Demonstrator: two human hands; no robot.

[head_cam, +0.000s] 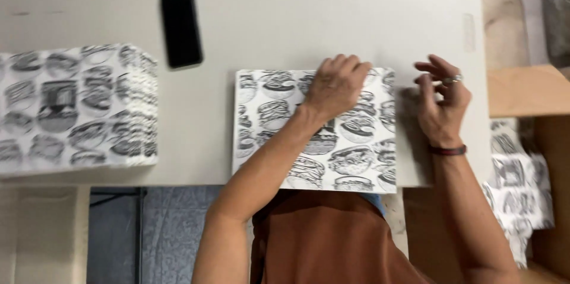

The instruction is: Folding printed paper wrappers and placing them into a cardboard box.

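Your left hand [335,85] lies palm-down on the burger-printed paper sheet [314,132], fingers [350,64] curled over its far edge and pressing it to the worktop [285,16]; whether they pinch the edge or only press on it, you cannot tell. The sheet lies flat beneath and on the near side of those fingers, its near edge at the worktop's rim. Your right hand [442,103] hovers just beyond the sheet's right edge, fingers loosely bent and apart, holding nothing. Well off to the left of your left fingers lies a black phone [181,27], and farther left a stack of the same printed paper [74,109]. More printed sheets lie in a cardboard box [528,91] to the right of your right fingers.
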